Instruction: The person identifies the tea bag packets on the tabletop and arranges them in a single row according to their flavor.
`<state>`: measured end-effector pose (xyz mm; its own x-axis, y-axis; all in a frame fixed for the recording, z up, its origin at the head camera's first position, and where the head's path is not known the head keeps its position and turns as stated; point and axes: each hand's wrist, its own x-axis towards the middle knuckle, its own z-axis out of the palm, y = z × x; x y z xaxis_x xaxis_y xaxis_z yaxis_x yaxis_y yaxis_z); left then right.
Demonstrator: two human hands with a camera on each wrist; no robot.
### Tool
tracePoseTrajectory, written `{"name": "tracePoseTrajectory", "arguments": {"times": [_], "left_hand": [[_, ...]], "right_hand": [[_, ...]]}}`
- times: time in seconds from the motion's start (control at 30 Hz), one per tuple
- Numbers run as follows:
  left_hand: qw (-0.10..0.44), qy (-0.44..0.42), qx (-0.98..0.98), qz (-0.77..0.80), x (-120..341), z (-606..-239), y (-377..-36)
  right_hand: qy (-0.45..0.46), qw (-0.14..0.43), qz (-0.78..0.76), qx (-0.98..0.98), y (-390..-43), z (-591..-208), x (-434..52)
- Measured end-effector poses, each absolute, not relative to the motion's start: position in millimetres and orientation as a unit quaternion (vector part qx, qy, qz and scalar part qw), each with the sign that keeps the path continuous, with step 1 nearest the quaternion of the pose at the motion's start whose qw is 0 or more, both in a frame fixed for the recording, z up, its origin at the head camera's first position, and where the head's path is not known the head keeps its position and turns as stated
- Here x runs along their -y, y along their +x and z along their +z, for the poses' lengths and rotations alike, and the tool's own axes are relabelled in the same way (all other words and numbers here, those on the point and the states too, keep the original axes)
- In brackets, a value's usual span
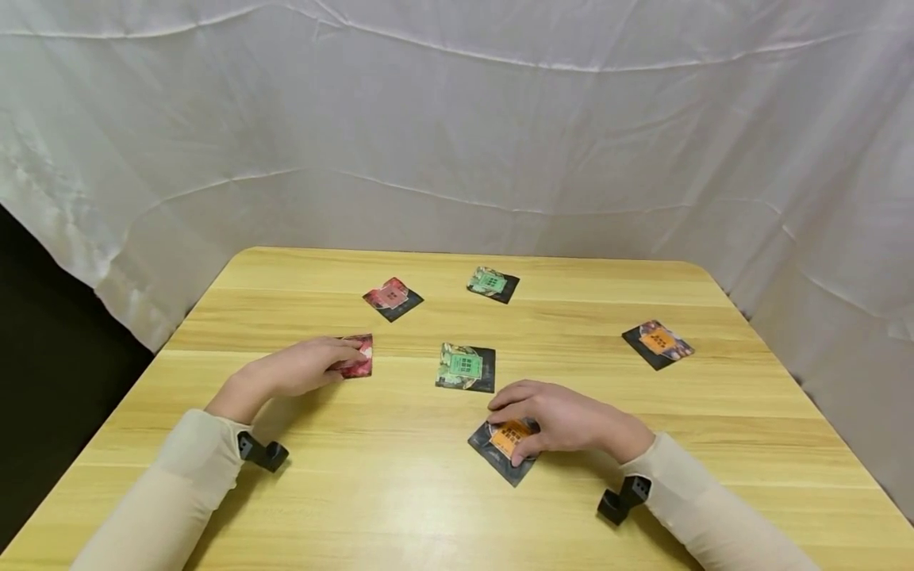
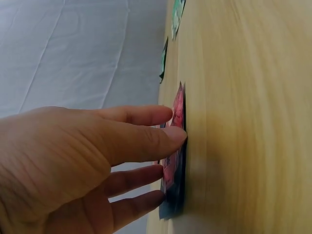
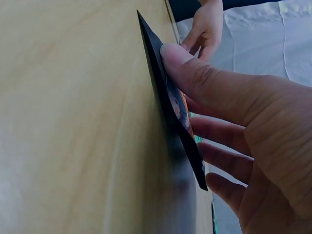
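My left hand (image 1: 307,366) reaches over a red sachet (image 1: 362,365), its fairly straight fingers touching the top. In the left wrist view the thumb lies at the near edge of that sachet (image 2: 178,109), which is low against the table. My right hand (image 1: 564,416) holds a black sachet with an orange label (image 1: 510,438) between thumb and fingers. Seen from the right wrist, this sachet (image 3: 170,102) is tilted, with a shadow beneath it. A black sachet with a green label (image 1: 466,366) lies between the hands, slightly farther off.
Farther back lie another red-labelled sachet (image 1: 393,298) and another green-labelled one (image 1: 493,284). A second orange-labelled sachet (image 1: 658,344) is at the right. The wooden table (image 1: 343,500) ends at a pale hanging cloth (image 1: 457,127).
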<state>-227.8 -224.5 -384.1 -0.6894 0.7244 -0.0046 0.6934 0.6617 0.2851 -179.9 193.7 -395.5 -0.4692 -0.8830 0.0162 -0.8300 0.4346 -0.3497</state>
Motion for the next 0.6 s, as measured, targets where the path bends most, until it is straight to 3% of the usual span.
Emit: {"name": "tracePoseTrajectory", "arguments": {"times": [0.27,0.6], "left_hand": [[0.079,0.344,-0.917,0.185,223.8,-390.7,-233.3],[0.030,0.327,-0.932,0.155,222.3,-397.5,-235.4]], "right_hand": [[-0.499,0.090,-0.155,-0.848,-178.9,-395.4,-193.9],[-0.498,0.088,-0.156,-0.849,-179.1,-395.1,-193.1]]}}
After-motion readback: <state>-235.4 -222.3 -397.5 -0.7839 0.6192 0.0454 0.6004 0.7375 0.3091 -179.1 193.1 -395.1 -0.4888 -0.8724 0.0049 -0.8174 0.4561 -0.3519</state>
